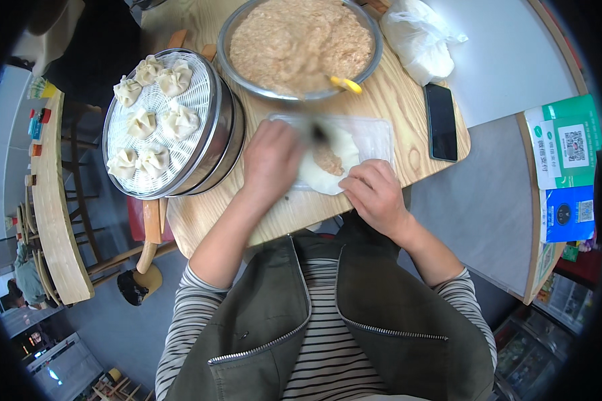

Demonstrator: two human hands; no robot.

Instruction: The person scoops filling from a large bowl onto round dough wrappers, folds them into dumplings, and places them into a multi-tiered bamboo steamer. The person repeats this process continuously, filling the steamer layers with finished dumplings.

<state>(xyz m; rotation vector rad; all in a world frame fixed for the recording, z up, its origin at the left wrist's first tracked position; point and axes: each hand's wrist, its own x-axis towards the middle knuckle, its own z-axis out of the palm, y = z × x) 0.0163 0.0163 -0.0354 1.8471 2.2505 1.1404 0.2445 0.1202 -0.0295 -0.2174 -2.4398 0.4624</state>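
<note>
A round dough wrapper (306,173) with minced filling (328,161) on it lies over a clear plastic tray (379,133) in front of me. At the wrapper's left edge is my left hand (273,155), blurred, its fingertips partly hidden. The thumb and fingers of my right hand (376,193) pinch its lower right edge. A dark blurred spot shows just above the filling. Beyond the tray stands a metal bowl (222,55) of minced filling (301,45), with a yellow utensil handle (348,84) over its rim. Several folded dumplings (179,122) sit on a white mesh liner at the left.
The mesh liner tops a stack of round metal trays (231,135). A phone (441,123) lies on the wooden table (406,100) at the right, below a white plastic bag (421,45). Wooden stool parts (151,225) show beneath the trays.
</note>
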